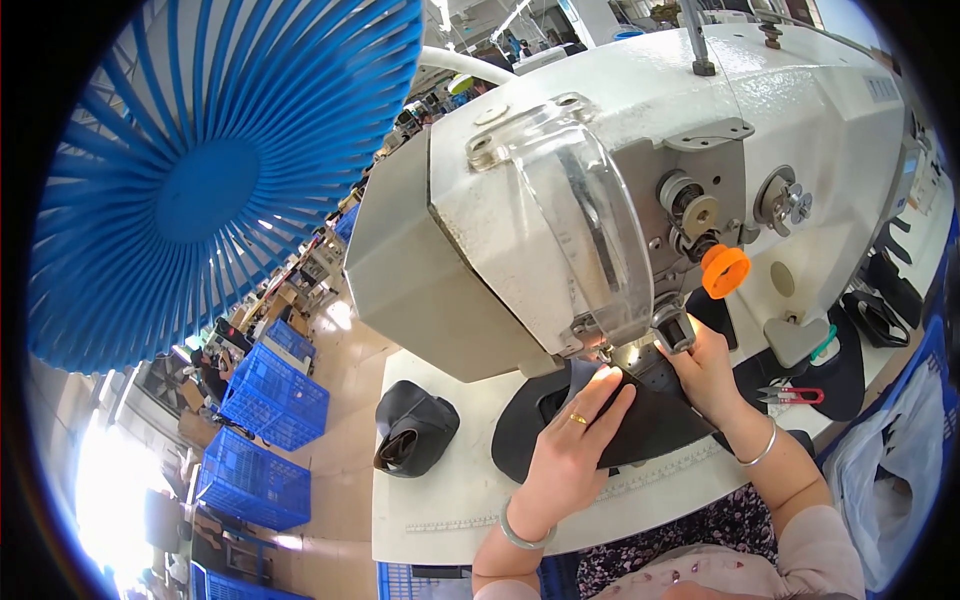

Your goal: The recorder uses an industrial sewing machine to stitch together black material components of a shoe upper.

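Note:
A black sheet-like piece (pixel 655 425), perhaps fabric or leather, lies under the head of a white sewing machine (pixel 540 230). My left hand (pixel 575 445), with a ring and a bangle, rests on the piece, its fingers stretched out close to the lit needle area. My right hand (pixel 708 378) grips the right side of the same piece beside the presser mechanism; the machine partly hides its fingertips. A rolled dark piece (pixel 415 430) sits on the table's left part. Red-handled thread snips (pixel 792 396) lie on dark pieces to the right.
A large blue fan (pixel 210 190) stands close at the upper left. Blue crates (pixel 275 395) line the floor on the left. A measuring strip (pixel 640 480) runs along the white table (pixel 450 525). A plastic-lined blue bin (pixel 890 470) is at the right; an orange knob (pixel 725 272) projects from the machine.

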{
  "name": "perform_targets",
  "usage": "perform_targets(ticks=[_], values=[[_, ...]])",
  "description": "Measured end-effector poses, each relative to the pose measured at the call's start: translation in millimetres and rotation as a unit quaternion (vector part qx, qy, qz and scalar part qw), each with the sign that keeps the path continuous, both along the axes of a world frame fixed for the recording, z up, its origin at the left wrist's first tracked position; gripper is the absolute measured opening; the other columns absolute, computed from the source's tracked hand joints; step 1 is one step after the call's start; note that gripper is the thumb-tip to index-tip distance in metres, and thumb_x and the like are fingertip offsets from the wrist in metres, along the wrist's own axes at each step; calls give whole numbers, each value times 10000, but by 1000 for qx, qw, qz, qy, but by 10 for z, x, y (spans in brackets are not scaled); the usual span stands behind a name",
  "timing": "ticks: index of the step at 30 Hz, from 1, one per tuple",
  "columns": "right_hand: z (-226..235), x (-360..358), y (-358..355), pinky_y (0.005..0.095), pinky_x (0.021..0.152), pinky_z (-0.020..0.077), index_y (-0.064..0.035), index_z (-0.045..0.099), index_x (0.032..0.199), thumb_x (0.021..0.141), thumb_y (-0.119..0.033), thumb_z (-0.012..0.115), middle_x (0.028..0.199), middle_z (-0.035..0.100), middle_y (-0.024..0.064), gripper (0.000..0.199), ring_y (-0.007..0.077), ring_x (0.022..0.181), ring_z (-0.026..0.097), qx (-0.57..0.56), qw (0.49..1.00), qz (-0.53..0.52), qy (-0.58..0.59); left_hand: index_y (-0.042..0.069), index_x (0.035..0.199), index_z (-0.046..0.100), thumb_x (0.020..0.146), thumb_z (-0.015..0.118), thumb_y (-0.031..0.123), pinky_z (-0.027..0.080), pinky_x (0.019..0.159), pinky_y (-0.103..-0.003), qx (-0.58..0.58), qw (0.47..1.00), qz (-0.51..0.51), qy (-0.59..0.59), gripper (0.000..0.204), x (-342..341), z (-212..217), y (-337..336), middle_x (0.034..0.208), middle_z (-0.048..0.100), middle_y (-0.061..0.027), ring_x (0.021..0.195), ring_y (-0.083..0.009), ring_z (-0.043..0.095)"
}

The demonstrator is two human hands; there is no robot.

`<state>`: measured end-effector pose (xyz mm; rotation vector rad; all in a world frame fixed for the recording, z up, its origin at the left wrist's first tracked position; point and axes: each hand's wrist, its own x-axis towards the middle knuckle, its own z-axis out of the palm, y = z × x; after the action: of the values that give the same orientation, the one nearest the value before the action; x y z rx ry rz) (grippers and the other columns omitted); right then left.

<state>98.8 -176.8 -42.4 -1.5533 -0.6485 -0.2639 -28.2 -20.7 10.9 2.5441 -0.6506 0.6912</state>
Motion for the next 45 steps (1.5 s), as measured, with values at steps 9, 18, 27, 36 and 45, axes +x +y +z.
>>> perform_targets(ticks=[9,18,27,36,45], values=[[-30,-106,50,302,483,392,25,530,845,876,-146,620,579,532,119,196,157,482,442,-5,995,-92,-22,-29,1167,577,512,539,-92,445,961,-408,35,999,-3,-31,660,50,-4,53,1224,532,-194,1134,-361,532],[-48,-161,76,336,446,380,-7,483,807,885,-163,615,578,525,169,218,359,505,518,-28,988,-139,-63,-10,1195,565,551,594,-57,448,933,-421,14,991,87,-96,646,66,-176,-204,1206,489,-147,1116,-371,513],[-10,-44,35,287,480,365,11,472,814,920,-185,569,572,477,91,244,137,505,369,48,999,1,26,-63,1119,610,686,525,-121,447,934,-312,-254,962,-68,73,444,145,-86,237,1150,611,-203,1053,-313,612],[-12,-70,41,294,483,377,23,459,796,909,-171,582,582,491,84,255,110,525,403,28,999,-14,42,-26,1144,598,525,557,-141,491,903,-353,-34,998,-9,-56,631,116,-67,90,1189,578,-137,1088,-311,575],[24,-147,92,334,488,398,28,467,805,896,-159,588,600,536,163,241,279,494,505,-16,996,-85,-10,-35,1118,615,527,542,-147,468,930,-352,-60,997,-32,-23,606,139,-9,200,1154,602,-161,1085,-330,583]])
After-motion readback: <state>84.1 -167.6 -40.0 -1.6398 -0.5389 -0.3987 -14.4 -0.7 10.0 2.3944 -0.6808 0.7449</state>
